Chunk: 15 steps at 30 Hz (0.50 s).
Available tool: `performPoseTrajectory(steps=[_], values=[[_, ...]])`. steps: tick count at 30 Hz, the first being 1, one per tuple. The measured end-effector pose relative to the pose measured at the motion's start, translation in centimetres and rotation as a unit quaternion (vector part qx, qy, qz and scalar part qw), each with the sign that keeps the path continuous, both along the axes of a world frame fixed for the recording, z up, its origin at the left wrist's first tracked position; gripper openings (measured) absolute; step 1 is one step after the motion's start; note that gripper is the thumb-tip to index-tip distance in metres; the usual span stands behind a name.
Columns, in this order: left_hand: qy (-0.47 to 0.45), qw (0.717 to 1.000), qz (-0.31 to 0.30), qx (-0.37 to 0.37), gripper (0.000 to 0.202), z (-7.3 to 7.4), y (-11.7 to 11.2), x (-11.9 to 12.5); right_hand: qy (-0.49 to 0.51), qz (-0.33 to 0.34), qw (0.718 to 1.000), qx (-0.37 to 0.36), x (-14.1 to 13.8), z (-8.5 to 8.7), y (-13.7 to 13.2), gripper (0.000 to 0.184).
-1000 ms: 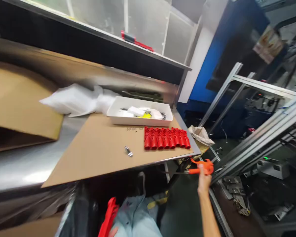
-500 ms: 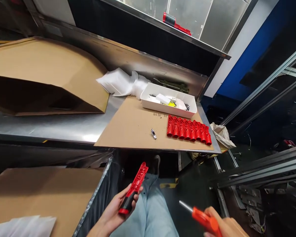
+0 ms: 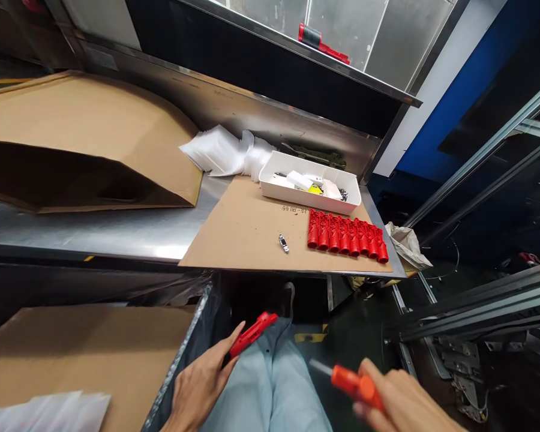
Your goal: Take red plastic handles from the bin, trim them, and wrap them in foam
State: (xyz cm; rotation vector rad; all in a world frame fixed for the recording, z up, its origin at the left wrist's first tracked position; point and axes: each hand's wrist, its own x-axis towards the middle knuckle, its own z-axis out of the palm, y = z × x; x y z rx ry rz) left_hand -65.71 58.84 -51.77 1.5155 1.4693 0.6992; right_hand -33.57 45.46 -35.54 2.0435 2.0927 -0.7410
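Observation:
My left hand is closed around a red plastic housing over my lap. The housing's far end points up and right; its black lower end is mostly hidden by the hand. In my right hand, slightly blurred, is a screwdriver with an orange-red handle, its shaft pointing left towards the housing without touching it. Several similar red housings lie side by side on a cardboard sheet on the bench. To their left lies a small shiny metal part.
Behind the red row stands a white tray with small parts. White foam sheets and a large cardboard box are to its left. A red-and-black piece rests on the upper shelf. Metal framing stands at right.
My left hand has turned over, so its back now faces up and the housing shows its side rather than its ribbed inside. My right hand and the screwdriver have moved left.

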Motion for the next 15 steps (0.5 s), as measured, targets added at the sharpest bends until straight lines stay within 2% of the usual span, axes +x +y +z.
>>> performPoseTrajectory(steps=[2,5,7,9,12,15], values=[[0.029,0.999,-0.019,0.019,0.054,0.4,-0.2,0.0,0.005,0.014,1.0,-0.027,-0.4,1.0,0.6,0.017],[0.026,0.999,-0.027,0.007,0.059,0.8,-0.3,0.4,0.007,-0.021,0.999,-0.024,-1.2,2.2,1.6,0.019],[-0.007,0.999,-0.022,-0.028,0.061,0.9,-0.2,0.8,-0.012,-0.018,0.996,-0.081,-1.7,2.6,2.1,0.019],[-0.074,0.992,-0.015,-0.098,0.067,1.0,-0.1,1.3,-0.034,0.004,0.989,-0.143,-2.1,2.8,2.5,0.02],[-0.213,0.948,0.002,-0.236,0.068,1.4,0.0,1.5,-0.041,-0.01,0.993,-0.107,-2.4,3.8,2.9,0.022],[-0.316,0.885,0.02,-0.343,0.049,2.2,-0.1,1.0,-0.033,-0.007,0.989,-0.147,-2.4,5.1,3.4,0.021]])
